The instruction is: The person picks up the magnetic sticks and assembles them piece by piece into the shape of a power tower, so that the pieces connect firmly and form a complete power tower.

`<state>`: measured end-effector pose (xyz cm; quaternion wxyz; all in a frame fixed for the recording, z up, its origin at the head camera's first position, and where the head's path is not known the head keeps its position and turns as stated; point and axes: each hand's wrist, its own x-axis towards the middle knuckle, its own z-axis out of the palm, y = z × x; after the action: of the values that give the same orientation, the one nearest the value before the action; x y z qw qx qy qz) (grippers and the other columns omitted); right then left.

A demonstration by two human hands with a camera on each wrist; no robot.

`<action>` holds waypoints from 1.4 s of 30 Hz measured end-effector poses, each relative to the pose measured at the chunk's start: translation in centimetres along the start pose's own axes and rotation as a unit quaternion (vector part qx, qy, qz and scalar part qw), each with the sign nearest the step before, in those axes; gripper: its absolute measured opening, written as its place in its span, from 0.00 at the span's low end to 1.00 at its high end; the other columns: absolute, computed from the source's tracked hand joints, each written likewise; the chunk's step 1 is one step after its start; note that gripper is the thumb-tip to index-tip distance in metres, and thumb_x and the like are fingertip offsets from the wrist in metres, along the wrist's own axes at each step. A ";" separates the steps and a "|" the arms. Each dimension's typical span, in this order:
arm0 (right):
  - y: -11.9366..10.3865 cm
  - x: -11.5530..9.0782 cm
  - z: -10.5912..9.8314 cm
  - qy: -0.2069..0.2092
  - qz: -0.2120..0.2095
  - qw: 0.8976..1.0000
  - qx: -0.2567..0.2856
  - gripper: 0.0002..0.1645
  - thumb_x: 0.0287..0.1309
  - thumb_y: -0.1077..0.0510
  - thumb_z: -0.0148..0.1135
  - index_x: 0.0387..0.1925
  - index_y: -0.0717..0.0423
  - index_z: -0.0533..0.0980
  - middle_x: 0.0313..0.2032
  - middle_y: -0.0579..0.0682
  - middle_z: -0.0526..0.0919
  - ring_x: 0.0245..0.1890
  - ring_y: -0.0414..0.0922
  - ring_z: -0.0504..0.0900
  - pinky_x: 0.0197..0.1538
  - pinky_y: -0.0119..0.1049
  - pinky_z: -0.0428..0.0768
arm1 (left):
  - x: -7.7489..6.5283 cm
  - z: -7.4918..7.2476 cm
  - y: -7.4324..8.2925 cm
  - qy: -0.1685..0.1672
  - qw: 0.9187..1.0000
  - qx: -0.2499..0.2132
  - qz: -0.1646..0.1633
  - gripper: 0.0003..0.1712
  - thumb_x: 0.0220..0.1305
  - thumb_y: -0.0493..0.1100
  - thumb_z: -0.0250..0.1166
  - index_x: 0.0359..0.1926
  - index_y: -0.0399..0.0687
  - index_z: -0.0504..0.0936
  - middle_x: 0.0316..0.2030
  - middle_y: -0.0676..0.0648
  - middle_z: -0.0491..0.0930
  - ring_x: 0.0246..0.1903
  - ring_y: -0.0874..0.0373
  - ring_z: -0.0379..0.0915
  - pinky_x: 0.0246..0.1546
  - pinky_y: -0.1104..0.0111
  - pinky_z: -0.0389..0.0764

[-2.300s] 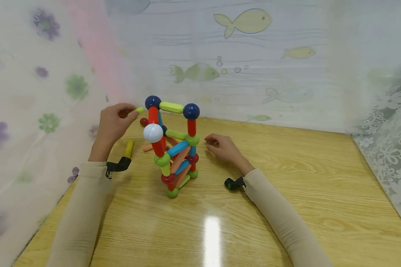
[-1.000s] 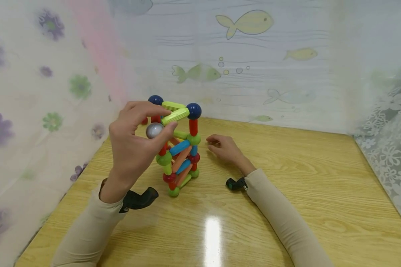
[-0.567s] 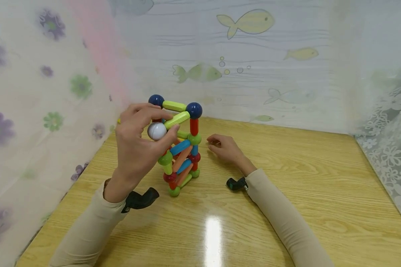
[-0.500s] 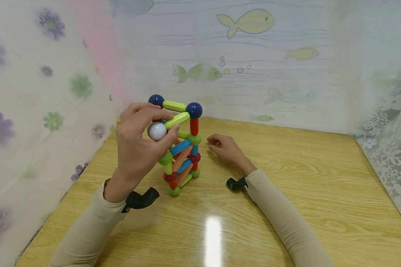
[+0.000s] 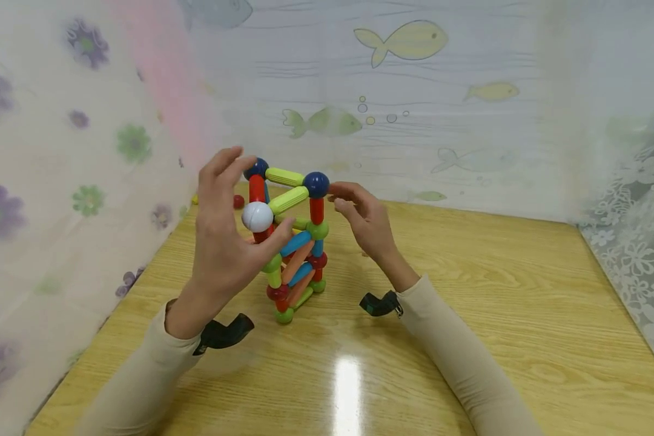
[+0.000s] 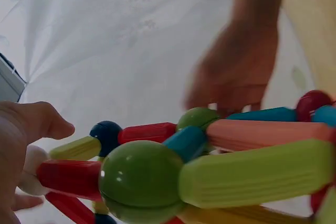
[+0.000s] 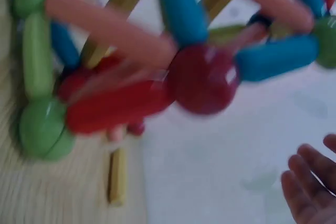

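A tower of magnetic building rods and balls point(image 5: 297, 245) stands upright on the table. At its top, a yellow-green rod point(image 5: 290, 199) spans from the white ball point(image 5: 257, 217) to the right dark-blue ball point(image 5: 316, 184). My left hand point(image 5: 218, 236) is spread around the white ball's corner, thumb below the rod and fingers up by the rear dark-blue ball. No piece is in its grasp. My right hand point(image 5: 372, 225) is raised beside the tower, its fingertips right at the right dark-blue ball. In the right wrist view, only fingers point(image 7: 310, 182) of that hand show, extended.
Behind the tower on the left lies a loose red ball point(image 5: 238, 201). A loose yellow rod point(image 7: 118, 177) is on the table in the right wrist view. A fish-print curtain point(image 5: 414, 121) hangs behind, a flower-print one point(image 5: 87, 151) at left.
My left hand brought the yellow-green rod from the left to the tower's top, set it between two balls, and let go, fingers spreading. My right hand rose from the table to the dark-blue ball.
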<state>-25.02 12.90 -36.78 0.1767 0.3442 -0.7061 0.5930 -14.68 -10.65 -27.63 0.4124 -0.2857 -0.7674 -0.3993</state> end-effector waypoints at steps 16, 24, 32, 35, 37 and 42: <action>-1.1 -3.0 0.3 -0.223 0.042 0.972 0.062 0.32 0.68 0.62 0.68 0.70 0.60 0.70 0.59 0.52 0.80 0.56 0.49 0.82 0.56 0.49 0.82 | -4.9 -0.1 -3.3 -0.272 0.909 -0.185 -0.256 0.41 0.67 0.37 0.72 0.75 0.45 0.62 0.64 0.42 0.74 0.62 0.42 0.73 0.57 0.39 0.76; -1.8 -4.3 -0.8 -0.170 0.033 0.984 -0.034 0.29 0.63 0.64 0.72 0.64 0.57 0.75 0.52 0.48 0.84 0.48 0.45 0.83 0.49 0.50 0.84 | -3.9 2.3 -5.9 -0.298 0.872 -0.303 -0.241 0.38 0.70 0.31 0.63 0.77 0.49 0.64 0.60 0.41 0.79 0.50 0.45 0.80 0.48 0.60 0.81; -1.5 -4.9 -3.4 -0.135 0.029 0.989 -0.047 0.35 0.71 0.45 0.65 0.70 0.59 0.72 0.54 0.53 0.84 0.51 0.51 0.83 0.47 0.54 0.84 | -3.8 4.2 -6.8 -0.299 0.859 -0.357 -0.212 0.44 0.70 0.25 0.61 0.81 0.53 0.59 0.67 0.39 0.74 0.59 0.45 0.77 0.57 0.55 0.79; -0.1 -4.5 -5.2 -0.065 0.069 0.990 -0.101 0.27 0.75 0.48 0.59 0.67 0.58 0.76 0.54 0.57 0.85 0.50 0.53 0.83 0.46 0.56 0.83 | -3.9 4.2 -6.7 -0.303 0.868 -0.337 -0.204 0.46 0.70 0.28 0.64 0.82 0.58 0.58 0.69 0.45 0.74 0.61 0.48 0.76 0.57 0.53 0.79; 1.4 -4.2 -6.1 -0.026 0.123 0.979 -0.161 0.23 0.76 0.50 0.60 0.64 0.59 0.79 0.50 0.58 0.86 0.46 0.54 0.84 0.45 0.55 0.82 | -4.1 3.9 -6.8 -0.321 0.868 -0.321 -0.204 0.44 0.71 0.32 0.66 0.81 0.59 0.60 0.68 0.46 0.74 0.61 0.48 0.75 0.57 0.50 0.78; 4.8 -4.2 -6.0 -0.059 0.274 0.914 -0.293 0.30 0.71 0.45 0.65 0.61 0.65 0.77 0.41 0.59 0.87 0.35 0.52 0.84 0.38 0.47 0.83 | -5.3 3.4 -7.5 -0.390 0.845 -0.290 -0.222 0.34 0.72 0.36 0.67 0.75 0.49 0.67 0.66 0.45 0.74 0.60 0.48 0.74 0.58 0.48 0.76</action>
<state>-26.35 20.07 -41.59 0.0581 0.1045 -0.9240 0.3633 -19.20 -12.26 -36.16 -0.1220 -0.3465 -0.7572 -0.5401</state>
